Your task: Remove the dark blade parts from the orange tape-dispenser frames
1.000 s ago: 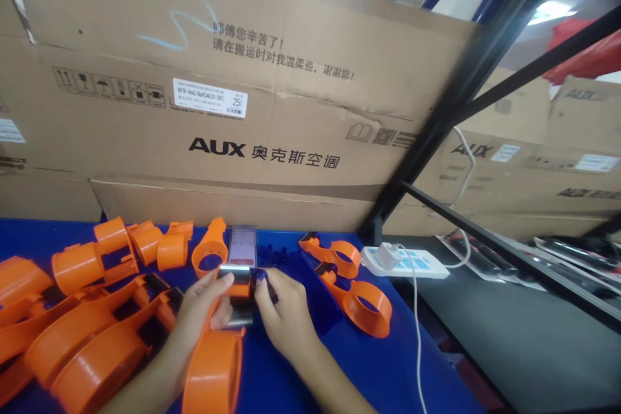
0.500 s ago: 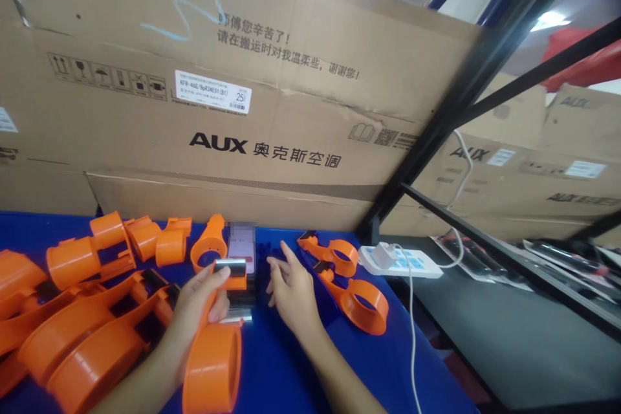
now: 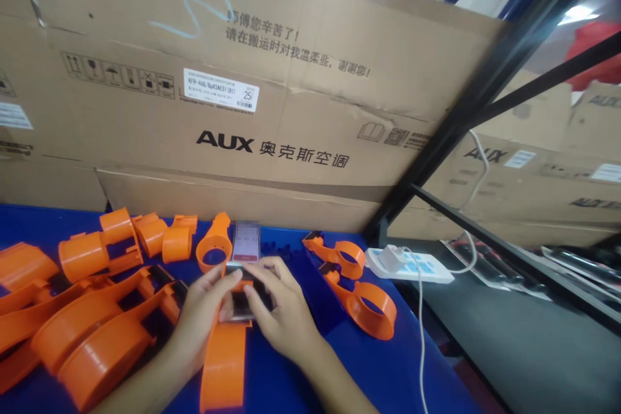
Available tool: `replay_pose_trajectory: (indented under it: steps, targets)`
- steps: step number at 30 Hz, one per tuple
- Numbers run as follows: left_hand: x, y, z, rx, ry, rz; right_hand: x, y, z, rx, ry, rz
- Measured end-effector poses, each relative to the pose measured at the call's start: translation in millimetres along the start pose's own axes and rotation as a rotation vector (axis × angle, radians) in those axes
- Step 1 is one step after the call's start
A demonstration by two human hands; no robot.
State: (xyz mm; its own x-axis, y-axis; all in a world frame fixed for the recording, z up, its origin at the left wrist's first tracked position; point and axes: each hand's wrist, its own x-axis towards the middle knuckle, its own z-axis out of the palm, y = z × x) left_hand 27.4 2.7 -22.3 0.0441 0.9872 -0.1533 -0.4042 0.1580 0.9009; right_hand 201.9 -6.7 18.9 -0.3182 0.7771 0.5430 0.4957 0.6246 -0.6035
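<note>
My left hand (image 3: 201,323) grips an orange tape dispenser (image 3: 224,362) by its neck, the round wheel end pointing toward me. My right hand (image 3: 281,314) lies over the dispenser's black and metal head (image 3: 241,304), fingers curled on it and pressing there. Both hands meet just above the blue table (image 3: 349,362). A phone (image 3: 245,242) with a lit screen stands just behind my fingers.
Several orange dispenser bodies (image 3: 82,330) are piled at the left, and two more (image 3: 356,284) lie to the right of my hands. A white power strip (image 3: 412,265) with a charger and cable sits at the table's right edge. Large cardboard boxes (image 3: 272,97) wall off the back.
My right hand, lifted open off the dispenser half a second ago, has come back down onto its head. The dispenser has tipped flatter, wheel end toward me.
</note>
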Motion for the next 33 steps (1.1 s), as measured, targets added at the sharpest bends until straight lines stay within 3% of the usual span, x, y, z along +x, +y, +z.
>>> replay_pose_trajectory:
  steps: [7,13,15,18,23,33]
  targets:
    - [-2,3,2.3,-0.005,0.028,0.023,2,0,-5,-0.042,0.002,0.009]
    - [3,21,-3.3,-0.069,0.013,0.058,5,5,-29,-0.282,0.149,0.125]
    - [5,22,-6.2,-0.078,0.001,0.039,6,4,-37,-0.35,0.093,0.198]
    - [6,20,-6.3,-0.082,-0.004,0.023,6,-3,-44,-0.389,-0.093,0.258]
    - [3,17,-1.3,-0.076,-0.016,0.04,0,-17,-45,-0.442,-0.345,0.228]
    - [3,15,0.3,-0.093,-0.002,0.003,-8,-5,-27,-0.556,-0.409,0.192]
